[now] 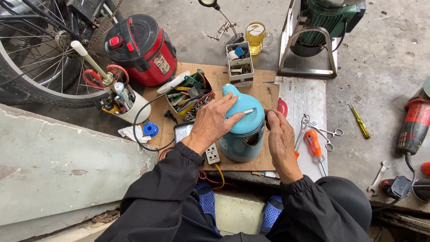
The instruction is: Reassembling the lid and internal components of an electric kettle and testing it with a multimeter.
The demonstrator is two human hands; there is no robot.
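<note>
The blue electric kettle (244, 130) stands on a sheet of cardboard (265, 96) laid on the concrete floor. The left hand (212, 123) lies spread over its lid and upper side, steadying it, no closed grip. The right hand (281, 136) presses at the kettle's right flank, fingers curled around something small and dark; what, I cannot tell. The kettle looks like a light, stiff plastic shell, smooth and likely slippery, best held around the body. Behind it, an open metal tin (190, 96) holds mixed hand tools and bits, a small box (240, 65) holds small parts, a white cup (132, 107) holds scissors and tools, and a glass mug (256, 38) holds yellow liquid
</note>
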